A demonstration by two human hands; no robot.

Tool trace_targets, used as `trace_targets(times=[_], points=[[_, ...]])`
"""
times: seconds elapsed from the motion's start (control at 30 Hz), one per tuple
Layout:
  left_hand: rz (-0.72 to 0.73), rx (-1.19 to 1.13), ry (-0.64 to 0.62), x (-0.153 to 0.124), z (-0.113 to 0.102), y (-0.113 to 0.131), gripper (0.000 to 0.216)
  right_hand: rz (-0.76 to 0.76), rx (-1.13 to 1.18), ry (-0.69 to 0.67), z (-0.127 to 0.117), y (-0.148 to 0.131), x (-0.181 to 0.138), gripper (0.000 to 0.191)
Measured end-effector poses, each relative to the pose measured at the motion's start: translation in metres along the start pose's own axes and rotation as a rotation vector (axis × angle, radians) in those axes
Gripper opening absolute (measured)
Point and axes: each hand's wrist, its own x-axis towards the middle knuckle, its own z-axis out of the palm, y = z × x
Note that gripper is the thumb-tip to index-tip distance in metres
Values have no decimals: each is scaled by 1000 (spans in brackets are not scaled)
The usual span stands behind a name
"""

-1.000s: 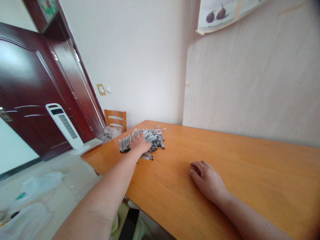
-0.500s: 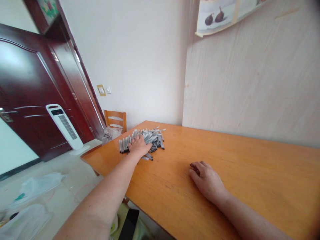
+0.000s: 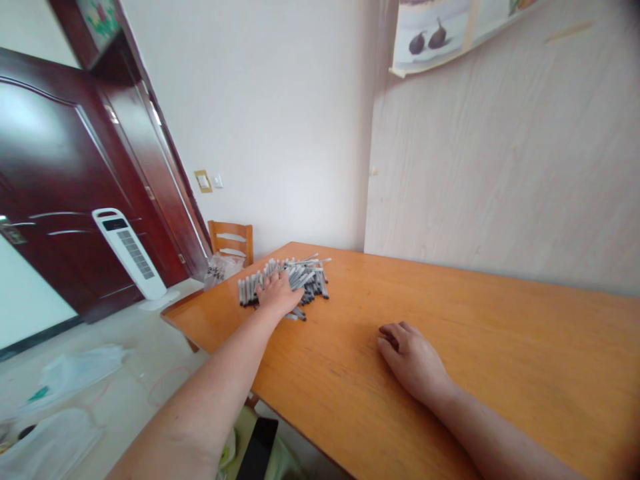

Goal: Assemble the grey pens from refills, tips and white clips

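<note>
A heap of pens [image 3: 310, 275] with clear barrels and dark caps lies near the far left corner of the wooden table [image 3: 475, 320]. On top of these pens rests my left hand [image 3: 278, 293], palm down, its fingers spread and open. Part of the heap is hidden under that hand. To the right, my right hand [image 3: 413, 360] rests on the tabletop apart from the pens. Its fingers curl loosely and the thumb stands a little off them; no object shows in it.
Beyond the table's left end stands a wooden chair [image 3: 231, 233] with a clear plastic bag [image 3: 223, 268] by it. A white tower fan [image 3: 131, 253] is near the door. Below the front edge lies a black phone-like slab [image 3: 259, 450]. Plastic bags [image 3: 75, 373] lie on the floor.
</note>
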Motion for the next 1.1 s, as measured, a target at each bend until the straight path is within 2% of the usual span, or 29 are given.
trace_targets(times=[0.27, 0.53, 0.73, 1.1], points=[[41, 8, 78, -8, -1, 6, 62, -1, 5, 2, 0, 0, 0, 26], [56, -13, 91, -19, -4, 11, 57, -5, 12, -4, -1, -1, 0, 26], [63, -3, 120, -28, -11, 16, 45, -11, 14, 7, 1, 0, 1, 25], [110, -38, 232, -44, -15, 16, 33, -14, 0, -2, -1, -2, 0, 26]])
